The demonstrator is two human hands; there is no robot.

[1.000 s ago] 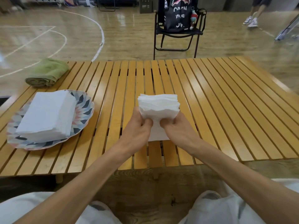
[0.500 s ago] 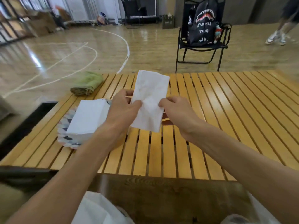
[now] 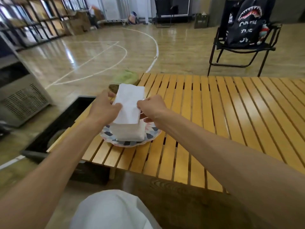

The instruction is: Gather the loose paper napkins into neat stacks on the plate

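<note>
A bundle of white paper napkins is held flat over the patterned plate at the table's left end. My left hand grips its left edge, thumb on top. My right hand pinches its right edge. Under the bundle a thick white napkin stack sits on the plate; I cannot tell whether the bundle touches it.
A green folded cloth lies just beyond the plate on the slatted wooden table. A dark bin stands on the floor left of the table. A folding chair with a black bag is behind the table.
Both hands lifted the napkin bundle off the table's middle and carried it left to above the plate's stack. My view swung left with them.
</note>
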